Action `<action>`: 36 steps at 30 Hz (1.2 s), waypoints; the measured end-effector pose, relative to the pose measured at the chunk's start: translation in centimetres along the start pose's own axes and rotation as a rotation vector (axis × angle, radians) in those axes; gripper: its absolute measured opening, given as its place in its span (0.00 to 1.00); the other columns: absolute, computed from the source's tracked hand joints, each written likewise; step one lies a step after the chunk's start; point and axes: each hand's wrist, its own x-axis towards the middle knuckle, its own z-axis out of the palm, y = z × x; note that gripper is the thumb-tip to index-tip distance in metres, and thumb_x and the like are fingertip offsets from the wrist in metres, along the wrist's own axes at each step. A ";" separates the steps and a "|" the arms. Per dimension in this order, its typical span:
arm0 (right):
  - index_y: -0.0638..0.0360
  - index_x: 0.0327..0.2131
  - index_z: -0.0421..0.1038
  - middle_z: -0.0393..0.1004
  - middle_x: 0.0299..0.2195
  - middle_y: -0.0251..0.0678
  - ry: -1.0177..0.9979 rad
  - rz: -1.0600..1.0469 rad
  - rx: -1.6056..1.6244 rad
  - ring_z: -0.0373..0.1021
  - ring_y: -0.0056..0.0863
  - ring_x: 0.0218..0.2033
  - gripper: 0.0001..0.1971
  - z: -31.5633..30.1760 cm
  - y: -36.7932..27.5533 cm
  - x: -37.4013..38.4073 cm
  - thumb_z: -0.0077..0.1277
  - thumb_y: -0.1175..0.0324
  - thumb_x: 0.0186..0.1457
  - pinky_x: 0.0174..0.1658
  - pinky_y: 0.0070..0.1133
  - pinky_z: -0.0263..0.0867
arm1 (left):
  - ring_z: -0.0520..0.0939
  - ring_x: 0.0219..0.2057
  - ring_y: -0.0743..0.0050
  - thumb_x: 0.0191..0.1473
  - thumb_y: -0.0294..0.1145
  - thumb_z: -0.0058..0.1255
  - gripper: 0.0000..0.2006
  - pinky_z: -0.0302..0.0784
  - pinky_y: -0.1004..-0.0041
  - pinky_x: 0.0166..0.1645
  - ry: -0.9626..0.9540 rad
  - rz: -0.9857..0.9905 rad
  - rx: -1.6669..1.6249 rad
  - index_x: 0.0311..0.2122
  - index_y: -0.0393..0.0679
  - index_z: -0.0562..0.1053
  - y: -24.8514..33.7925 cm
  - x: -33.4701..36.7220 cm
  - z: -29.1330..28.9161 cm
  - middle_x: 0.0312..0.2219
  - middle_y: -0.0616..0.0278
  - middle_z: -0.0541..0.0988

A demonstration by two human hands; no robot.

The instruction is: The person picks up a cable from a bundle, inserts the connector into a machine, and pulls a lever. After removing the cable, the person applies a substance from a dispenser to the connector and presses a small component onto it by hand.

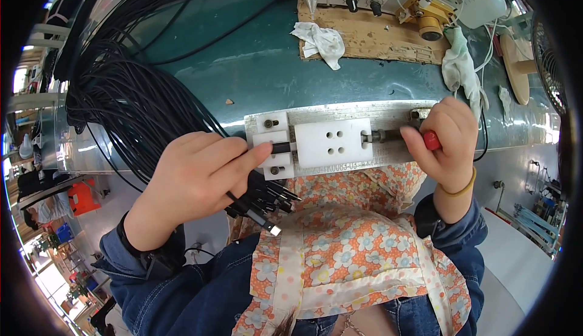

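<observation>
Black cable plugs [261,199] gripped in left hand [194,178]; right hand [443,138] closed around red lever knob [431,141].

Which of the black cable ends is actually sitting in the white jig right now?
The one pinched by the left hand, its black plug lying between the small white blocks; the other connectors hang below that hand.

Black cable plug [281,148] seated in white jig [333,142].

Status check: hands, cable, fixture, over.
Left hand presses a black cable end into the white fixture. Right hand grips the red handle. Spare cables under left palm.
</observation>
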 end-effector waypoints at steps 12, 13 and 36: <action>0.65 0.20 0.61 0.57 0.15 0.31 0.259 0.213 0.369 0.54 0.23 0.19 0.13 -0.4 1.0 -1.4 0.44 0.67 0.52 0.24 0.21 0.48 | 0.72 0.20 0.69 0.34 0.24 0.59 0.16 0.70 0.74 0.24 0.050 -0.151 -0.397 0.35 0.41 0.76 -0.3 0.6 -0.1 0.22 0.64 0.70; 0.64 0.19 0.60 0.55 0.14 0.31 0.309 0.235 0.398 0.51 0.22 0.18 0.14 -0.4 1.1 -1.5 0.40 0.64 0.54 0.24 0.21 0.46 | 0.72 0.21 0.70 0.34 0.25 0.59 0.17 0.69 0.74 0.24 0.107 -0.067 -0.329 0.36 0.41 0.76 -0.7 0.4 0.7 0.23 0.64 0.70; 0.60 0.19 0.62 0.62 0.17 0.38 -0.373 0.239 0.092 0.60 0.37 0.19 0.11 0.5 -1.9 1.7 0.57 0.71 0.42 0.22 0.27 0.54 | 0.75 0.35 0.58 0.37 0.24 0.55 0.22 0.72 0.66 0.37 0.200 -0.249 -0.027 0.43 0.38 0.72 -5.5 -1.2 -0.7 0.34 0.57 0.71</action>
